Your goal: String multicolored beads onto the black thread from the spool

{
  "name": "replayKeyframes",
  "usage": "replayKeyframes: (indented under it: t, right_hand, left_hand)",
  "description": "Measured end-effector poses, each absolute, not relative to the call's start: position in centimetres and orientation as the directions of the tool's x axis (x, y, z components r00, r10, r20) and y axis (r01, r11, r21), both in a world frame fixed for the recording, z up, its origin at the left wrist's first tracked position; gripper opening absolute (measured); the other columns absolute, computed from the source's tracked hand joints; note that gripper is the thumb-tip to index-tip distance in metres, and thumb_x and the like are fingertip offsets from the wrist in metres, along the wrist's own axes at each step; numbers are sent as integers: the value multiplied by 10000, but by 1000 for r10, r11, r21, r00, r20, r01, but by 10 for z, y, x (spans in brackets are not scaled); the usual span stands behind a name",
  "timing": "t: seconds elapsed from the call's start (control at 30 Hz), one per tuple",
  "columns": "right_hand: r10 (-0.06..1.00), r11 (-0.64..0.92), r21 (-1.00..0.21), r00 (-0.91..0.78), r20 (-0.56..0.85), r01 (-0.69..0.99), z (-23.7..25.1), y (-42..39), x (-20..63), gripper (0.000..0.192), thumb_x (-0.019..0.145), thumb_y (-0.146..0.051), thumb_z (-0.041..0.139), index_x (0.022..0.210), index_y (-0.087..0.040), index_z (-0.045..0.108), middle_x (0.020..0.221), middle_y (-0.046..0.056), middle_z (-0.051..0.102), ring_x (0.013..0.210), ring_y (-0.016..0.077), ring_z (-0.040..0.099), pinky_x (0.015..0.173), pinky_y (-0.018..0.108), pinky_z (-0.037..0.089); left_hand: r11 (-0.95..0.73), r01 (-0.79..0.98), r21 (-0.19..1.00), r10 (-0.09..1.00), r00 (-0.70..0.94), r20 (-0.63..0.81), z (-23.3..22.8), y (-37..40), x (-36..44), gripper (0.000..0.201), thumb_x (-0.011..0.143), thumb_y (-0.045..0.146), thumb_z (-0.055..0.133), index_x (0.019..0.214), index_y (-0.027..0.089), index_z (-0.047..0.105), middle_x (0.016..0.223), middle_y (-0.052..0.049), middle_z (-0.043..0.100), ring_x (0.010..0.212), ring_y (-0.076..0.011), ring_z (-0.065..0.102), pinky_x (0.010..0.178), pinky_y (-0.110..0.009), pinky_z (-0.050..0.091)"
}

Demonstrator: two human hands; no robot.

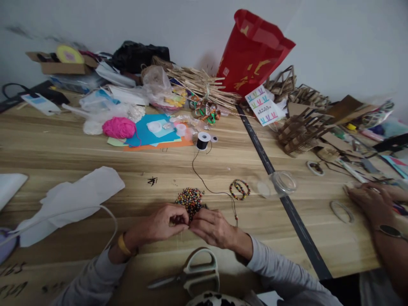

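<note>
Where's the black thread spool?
Head view, centre: the black thread spool stands on the table by the orange paper's right end, beyond the bead pile.

The long pale table (79,148) is matt, grained wood. The small multicoloured round beads (190,199) look glossy; the big red bag (251,55) is shiny paper, and the pink ball of yarn (119,127) looks fuzzy.

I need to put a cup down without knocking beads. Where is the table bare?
Bare wood lies between the white paper and the bead pile, below the pink yarn. It is crowded along the wall and beside the co-worker's hand.
</note>
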State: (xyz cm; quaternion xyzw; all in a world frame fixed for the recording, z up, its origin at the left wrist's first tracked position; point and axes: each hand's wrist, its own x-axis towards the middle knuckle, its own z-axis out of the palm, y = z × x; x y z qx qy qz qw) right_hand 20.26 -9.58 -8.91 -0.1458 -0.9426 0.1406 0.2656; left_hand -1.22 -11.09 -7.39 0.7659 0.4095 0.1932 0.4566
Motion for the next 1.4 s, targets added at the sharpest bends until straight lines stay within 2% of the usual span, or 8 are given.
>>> replayKeyframes:
  t: [0.33,0.7,1.0,1.2,1.4]
  right_hand:
    - [356,925,-316,-765,536,210,-90,-96,202,87,929,-193,486,925,-155,564,820,52,613,732,133,566,601,235,437]
    - [387,905,-370,-763,518,208,-92,-97,200,93,924,-222,509,935,-149,565,842,67,631,767,140,579,615,239,458]
    - [371,909,-384,-737,564,164,-87,-96,200,86,911,-165,522,952,-129,589,857,70,640,753,142,569,621,246,463]
    - [370,915,-358,-740,562,186,-85,-95,200,93,913,-162,514,943,-129,596,851,68,641,753,147,564,618,251,449]
    - [353,931,-289,-757,549,225,-85,-95,202,106,912,-155,507,951,-129,602,841,63,640,755,155,559,603,256,431]
  left_hand:
    - [-241,473,848,809,580,-94,-65,-112,-12,172,828,264,520,776,133,619,724,-21,617,670,-136,530,633,-229,392]
    - [-273,461,844,824,566,-42,-72,-113,-10,144,823,228,527,745,141,612,717,-14,632,661,-129,534,639,-226,387]
    - [-223,500,837,836,539,-99,-70,-113,-10,111,791,200,543,738,133,614,713,-22,626,665,-136,545,629,-224,392]
    - [-208,485,849,852,516,-86,-72,-113,-9,99,769,178,530,722,136,606,647,5,581,582,-105,481,559,-195,364]
    - [-191,485,853,860,502,-92,-74,-113,-8,116,770,196,523,715,132,604,640,3,566,585,-105,476,564,-195,362]
